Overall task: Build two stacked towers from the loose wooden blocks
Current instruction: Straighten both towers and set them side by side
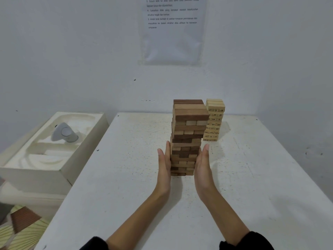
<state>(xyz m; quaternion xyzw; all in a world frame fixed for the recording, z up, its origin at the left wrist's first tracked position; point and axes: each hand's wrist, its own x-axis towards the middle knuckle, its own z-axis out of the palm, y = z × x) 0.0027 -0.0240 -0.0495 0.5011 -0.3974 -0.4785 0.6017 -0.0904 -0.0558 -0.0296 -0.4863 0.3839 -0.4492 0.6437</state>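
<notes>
I'm pressing my left hand (164, 165) flat against the left side of the brown tower (188, 134), fingers straight and together, grasping nothing. My right hand (202, 164) is doing the same on the right side, palm in, fingers straight, also not gripping. Both hands are touching the tower's lower half, and the top half is standing above my fingertips. The tower is standing upright on the white table (126, 177), about mid-table, and mixes dark and light blocks with some layers sitting a bit uneven. The pale tower (214, 120), shorter and with numbers on its blocks, is standing just beyond it to the far right, near the wall. A white box (84, 159) is sitting left of the table, holding a grey object (64, 132). A printed sheet (173, 33) is hanging on the far wall.
</notes>
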